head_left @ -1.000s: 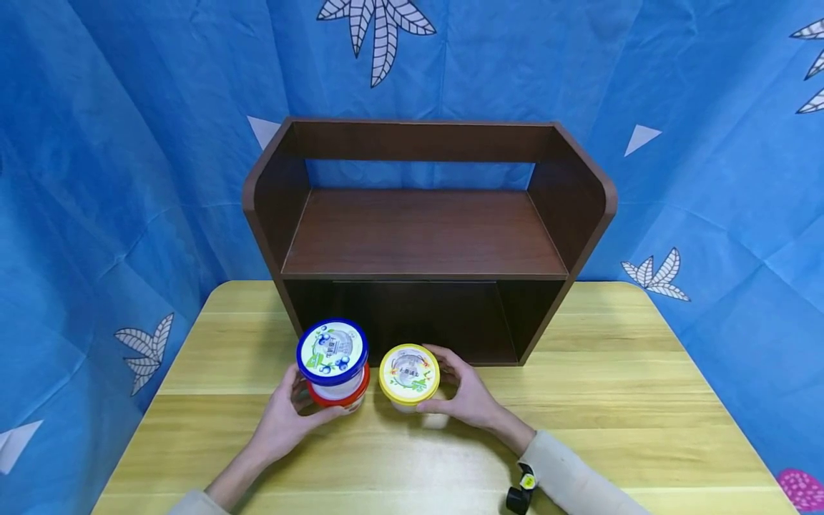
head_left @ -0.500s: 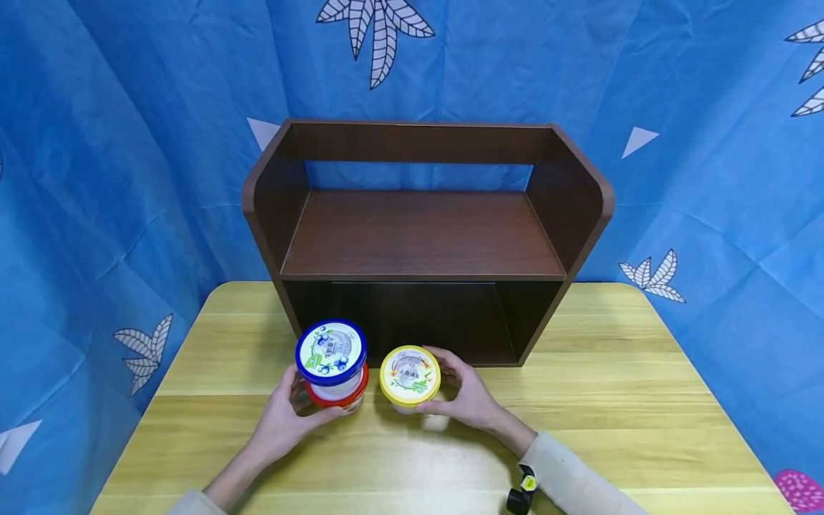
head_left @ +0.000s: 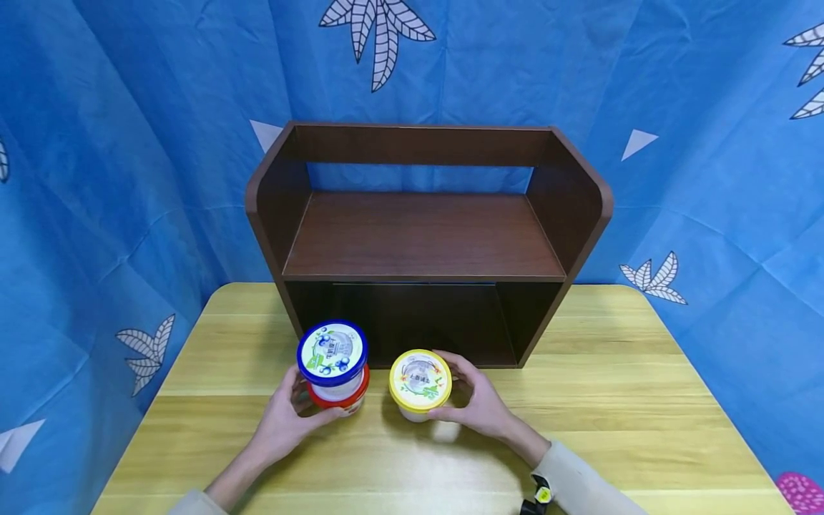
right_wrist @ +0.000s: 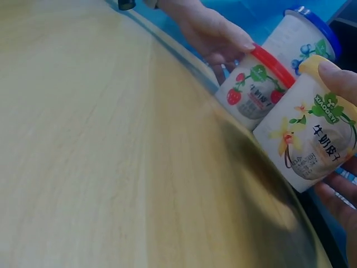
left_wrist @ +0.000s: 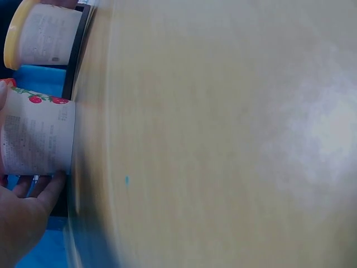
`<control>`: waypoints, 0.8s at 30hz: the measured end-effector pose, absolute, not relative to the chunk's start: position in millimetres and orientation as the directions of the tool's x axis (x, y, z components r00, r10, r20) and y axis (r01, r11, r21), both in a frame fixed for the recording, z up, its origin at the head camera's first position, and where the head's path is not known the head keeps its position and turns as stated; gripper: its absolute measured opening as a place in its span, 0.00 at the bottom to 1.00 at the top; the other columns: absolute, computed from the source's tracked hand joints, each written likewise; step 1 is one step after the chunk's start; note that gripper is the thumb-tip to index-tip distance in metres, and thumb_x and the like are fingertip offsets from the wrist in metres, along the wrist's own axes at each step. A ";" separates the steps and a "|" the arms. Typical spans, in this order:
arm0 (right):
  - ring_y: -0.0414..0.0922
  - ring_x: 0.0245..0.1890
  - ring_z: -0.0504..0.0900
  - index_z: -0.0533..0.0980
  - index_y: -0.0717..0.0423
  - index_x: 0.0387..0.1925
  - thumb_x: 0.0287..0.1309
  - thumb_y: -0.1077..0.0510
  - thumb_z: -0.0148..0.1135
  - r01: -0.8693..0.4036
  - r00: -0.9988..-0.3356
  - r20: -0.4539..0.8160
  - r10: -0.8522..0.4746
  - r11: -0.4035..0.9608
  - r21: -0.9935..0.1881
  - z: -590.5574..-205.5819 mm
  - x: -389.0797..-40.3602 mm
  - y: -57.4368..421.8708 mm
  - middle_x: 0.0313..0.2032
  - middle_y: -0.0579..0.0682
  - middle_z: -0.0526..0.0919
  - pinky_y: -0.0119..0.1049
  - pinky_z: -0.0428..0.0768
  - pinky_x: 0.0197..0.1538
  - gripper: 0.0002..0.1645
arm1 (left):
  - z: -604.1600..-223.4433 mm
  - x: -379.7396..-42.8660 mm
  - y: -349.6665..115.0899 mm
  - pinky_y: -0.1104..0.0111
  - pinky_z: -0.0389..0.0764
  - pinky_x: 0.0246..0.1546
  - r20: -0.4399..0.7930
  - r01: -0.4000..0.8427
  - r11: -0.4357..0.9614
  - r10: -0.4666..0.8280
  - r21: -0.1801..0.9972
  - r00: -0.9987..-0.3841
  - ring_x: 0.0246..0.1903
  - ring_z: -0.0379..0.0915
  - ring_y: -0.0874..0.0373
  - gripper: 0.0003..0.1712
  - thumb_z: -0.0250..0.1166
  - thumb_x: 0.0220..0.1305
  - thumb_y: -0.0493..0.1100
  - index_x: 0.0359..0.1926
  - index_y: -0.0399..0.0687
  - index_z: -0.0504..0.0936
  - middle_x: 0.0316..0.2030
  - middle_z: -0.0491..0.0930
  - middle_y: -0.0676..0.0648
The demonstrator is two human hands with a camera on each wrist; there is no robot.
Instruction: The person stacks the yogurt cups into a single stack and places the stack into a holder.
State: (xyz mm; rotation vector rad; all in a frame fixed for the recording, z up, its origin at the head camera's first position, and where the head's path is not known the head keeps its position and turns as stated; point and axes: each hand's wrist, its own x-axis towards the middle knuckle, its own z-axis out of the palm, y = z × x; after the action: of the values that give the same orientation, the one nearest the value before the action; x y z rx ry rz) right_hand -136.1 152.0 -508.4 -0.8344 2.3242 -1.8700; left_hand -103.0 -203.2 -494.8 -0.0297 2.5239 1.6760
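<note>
Two paper tubs stand stacked at the front left of the shelf: a blue-lidded tub (head_left: 332, 352) printed with blueberries sits on a red-lidded tub (right_wrist: 251, 92) with strawberries. My left hand (head_left: 287, 411) grips the lower, red-lidded tub from the left, thumb at its front. To the right, my right hand (head_left: 478, 402) holds a yellow-lidded tub (head_left: 420, 380) by its right side, thumb near the lid. Vanilla flowers show on that tub's wall in the right wrist view. A gap separates it from the stack. In the left wrist view, strawberries mark the red-lidded tub's wall (left_wrist: 39, 134).
A dark brown two-level shelf (head_left: 425, 236) stands at the back of the light wooden table (head_left: 618, 400). Its lower compartment opens right behind the tubs. A blue patterned curtain (head_left: 129, 143) hangs behind and at both sides. A small black device sits at the right cuff.
My right hand has shifted slightly to the right and toward me with the yellow-lidded tub, widening the gap to the stack. The left hand and the stacked tubs stay in place.
</note>
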 end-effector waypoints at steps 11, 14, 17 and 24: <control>0.31 0.63 0.79 0.66 0.51 0.76 0.48 0.63 0.84 -0.407 -0.837 0.326 -0.440 0.103 -0.907 -496.6 -131.9 156.5 0.65 0.52 0.82 0.31 0.83 0.57 0.55 | -494.5 -102.6 -203.1 0.44 0.79 0.70 -0.098 -0.073 0.385 0.048 0.920 -0.994 0.72 0.70 0.36 0.57 0.84 0.53 0.49 0.77 0.54 0.59 0.73 0.71 0.39; 0.32 0.64 0.79 0.66 0.52 0.76 0.48 0.64 0.83 -0.419 -0.827 0.342 -0.446 0.083 -0.904 -491.2 -130.9 155.9 0.66 0.50 0.81 0.32 0.83 0.58 0.55 | -495.0 -102.7 -203.0 0.44 0.79 0.70 -0.096 -0.071 0.385 0.046 0.920 -0.994 0.72 0.71 0.36 0.57 0.84 0.53 0.49 0.77 0.53 0.59 0.73 0.71 0.39; 0.33 0.65 0.78 0.66 0.51 0.76 0.47 0.66 0.83 -0.425 -0.819 0.356 -0.450 0.058 -0.903 -483.8 -129.1 154.3 0.67 0.47 0.81 0.31 0.83 0.60 0.56 | -495.5 -102.7 -202.9 0.44 0.79 0.70 -0.091 -0.066 0.386 0.047 0.920 -0.995 0.72 0.71 0.36 0.57 0.84 0.53 0.49 0.77 0.53 0.59 0.72 0.72 0.39; 0.35 0.66 0.79 0.65 0.53 0.76 0.45 0.67 0.84 -0.464 -0.786 0.407 -0.465 0.008 -0.886 -465.9 -125.0 150.3 0.67 0.47 0.81 0.32 0.83 0.62 0.58 | -496.6 -103.3 -202.5 0.44 0.79 0.69 -0.078 -0.053 0.385 0.049 0.922 -0.996 0.71 0.72 0.36 0.56 0.84 0.53 0.48 0.76 0.51 0.60 0.71 0.73 0.39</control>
State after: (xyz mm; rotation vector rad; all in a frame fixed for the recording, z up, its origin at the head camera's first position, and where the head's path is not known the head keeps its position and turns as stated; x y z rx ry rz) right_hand -125.0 150.3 -465.9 -1.0275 2.2297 -1.9586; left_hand -103.3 -202.5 -496.6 -0.0035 2.5361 1.6931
